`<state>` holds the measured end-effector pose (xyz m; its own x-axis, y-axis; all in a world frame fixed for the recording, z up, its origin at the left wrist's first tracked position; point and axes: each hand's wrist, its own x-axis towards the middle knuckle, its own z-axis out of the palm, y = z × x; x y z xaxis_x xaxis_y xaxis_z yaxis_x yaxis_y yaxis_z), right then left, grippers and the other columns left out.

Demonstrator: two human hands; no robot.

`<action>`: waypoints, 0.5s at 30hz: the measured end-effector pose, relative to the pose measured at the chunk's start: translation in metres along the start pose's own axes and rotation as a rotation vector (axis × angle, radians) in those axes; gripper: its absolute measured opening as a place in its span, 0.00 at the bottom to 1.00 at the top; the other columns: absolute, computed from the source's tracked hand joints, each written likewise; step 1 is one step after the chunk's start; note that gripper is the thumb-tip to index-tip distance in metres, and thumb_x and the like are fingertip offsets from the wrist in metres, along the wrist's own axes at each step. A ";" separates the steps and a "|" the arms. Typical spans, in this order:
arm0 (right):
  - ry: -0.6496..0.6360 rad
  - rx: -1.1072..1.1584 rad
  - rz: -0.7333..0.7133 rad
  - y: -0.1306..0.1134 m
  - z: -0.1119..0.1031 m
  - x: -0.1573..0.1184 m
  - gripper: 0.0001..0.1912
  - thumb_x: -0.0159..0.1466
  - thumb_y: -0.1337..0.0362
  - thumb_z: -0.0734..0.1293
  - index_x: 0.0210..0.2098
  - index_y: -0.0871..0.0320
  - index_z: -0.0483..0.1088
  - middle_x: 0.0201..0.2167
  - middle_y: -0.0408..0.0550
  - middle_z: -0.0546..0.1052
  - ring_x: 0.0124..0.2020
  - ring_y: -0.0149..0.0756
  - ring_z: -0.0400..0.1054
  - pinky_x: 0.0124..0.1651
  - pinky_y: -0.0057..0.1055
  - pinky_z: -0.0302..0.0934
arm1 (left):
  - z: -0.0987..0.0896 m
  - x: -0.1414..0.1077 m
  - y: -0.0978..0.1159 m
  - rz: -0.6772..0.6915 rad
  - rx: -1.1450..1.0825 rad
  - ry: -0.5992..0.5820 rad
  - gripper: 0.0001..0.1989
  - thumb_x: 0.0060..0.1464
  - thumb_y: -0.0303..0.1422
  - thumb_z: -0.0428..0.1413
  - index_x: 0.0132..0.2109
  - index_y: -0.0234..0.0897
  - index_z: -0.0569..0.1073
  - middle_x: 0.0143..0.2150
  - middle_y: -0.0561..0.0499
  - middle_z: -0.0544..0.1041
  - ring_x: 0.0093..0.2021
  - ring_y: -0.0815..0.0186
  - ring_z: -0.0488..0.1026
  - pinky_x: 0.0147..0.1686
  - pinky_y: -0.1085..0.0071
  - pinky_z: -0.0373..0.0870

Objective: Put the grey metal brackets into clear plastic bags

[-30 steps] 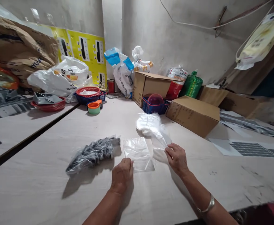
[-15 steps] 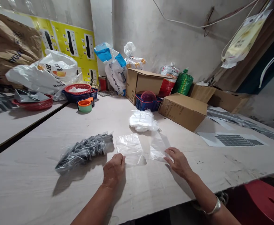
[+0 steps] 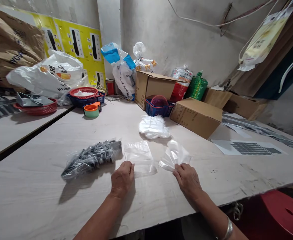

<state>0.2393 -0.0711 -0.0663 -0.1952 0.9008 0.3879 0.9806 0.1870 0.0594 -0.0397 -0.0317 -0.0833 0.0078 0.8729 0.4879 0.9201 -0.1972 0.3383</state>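
Note:
My left hand [image 3: 122, 179] is closed, its fingertips pinching the near left edge of a flat clear plastic bag [image 3: 139, 155] on the table. To the right, my right hand [image 3: 188, 178] pinches the lower edge of a second clear plastic bag [image 3: 174, 154], which is bunched and fanned out. Beyond both lies a stack of clear plastic bags [image 3: 153, 126]. On the left is a row of dark items wrapped in clear plastic [image 3: 92, 157]; their exact kind is hard to make out.
Behind the stack stand a blue basket [image 3: 159, 109] and a cardboard box [image 3: 196, 116]. A tape roll in an orange holder [image 3: 91, 110] sits at the back left, near a red basket [image 3: 83, 92]. Sheets with grey strips [image 3: 251, 148] lie right. A red stool [image 3: 279, 213] stands below the table edge.
My right hand has closed on the right-hand bag, which has gone from lying fairly flat to gathered and puffed up. My left hand stays at the other bag's edge.

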 end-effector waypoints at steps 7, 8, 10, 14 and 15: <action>-0.041 0.002 0.019 0.000 0.017 0.050 0.12 0.63 0.56 0.59 0.40 0.53 0.69 0.41 0.50 0.69 0.41 0.40 0.62 0.39 0.33 0.53 | -0.002 0.000 0.002 -0.002 0.002 0.015 0.15 0.58 0.33 0.42 0.26 0.37 0.67 0.27 0.50 0.73 0.27 0.67 0.69 0.28 0.72 0.58; -0.054 -0.009 0.039 -0.002 0.020 0.060 0.12 0.63 0.55 0.59 0.39 0.53 0.69 0.40 0.50 0.69 0.41 0.40 0.62 0.39 0.33 0.53 | -0.002 0.000 0.002 0.000 0.009 0.021 0.15 0.58 0.33 0.42 0.26 0.37 0.67 0.26 0.50 0.73 0.27 0.67 0.69 0.28 0.72 0.58; -0.079 -0.020 0.076 -0.005 0.026 0.079 0.13 0.63 0.54 0.59 0.39 0.54 0.69 0.38 0.51 0.69 0.40 0.40 0.61 0.39 0.34 0.53 | -0.001 -0.001 0.001 0.010 0.025 0.034 0.16 0.59 0.33 0.42 0.26 0.37 0.67 0.26 0.50 0.72 0.28 0.67 0.69 0.28 0.72 0.58; -0.115 0.014 0.137 -0.010 0.037 0.108 0.16 0.64 0.51 0.56 0.40 0.52 0.68 0.38 0.51 0.70 0.40 0.41 0.61 0.38 0.36 0.53 | 0.002 -0.003 0.001 0.019 0.040 0.039 0.15 0.59 0.33 0.42 0.26 0.37 0.66 0.26 0.50 0.72 0.28 0.67 0.69 0.29 0.71 0.58; -0.121 0.024 0.148 -0.010 0.039 0.113 0.16 0.64 0.51 0.56 0.40 0.52 0.68 0.38 0.50 0.70 0.40 0.41 0.61 0.39 0.36 0.53 | 0.003 -0.003 0.001 0.015 0.044 0.033 0.14 0.58 0.32 0.42 0.26 0.37 0.66 0.27 0.50 0.72 0.28 0.66 0.69 0.29 0.71 0.58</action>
<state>0.2067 0.0437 -0.0588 -0.0510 0.9594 0.2775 0.9983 0.0569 -0.0131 -0.0377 -0.0330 -0.0866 0.0097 0.8546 0.5192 0.9362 -0.1902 0.2956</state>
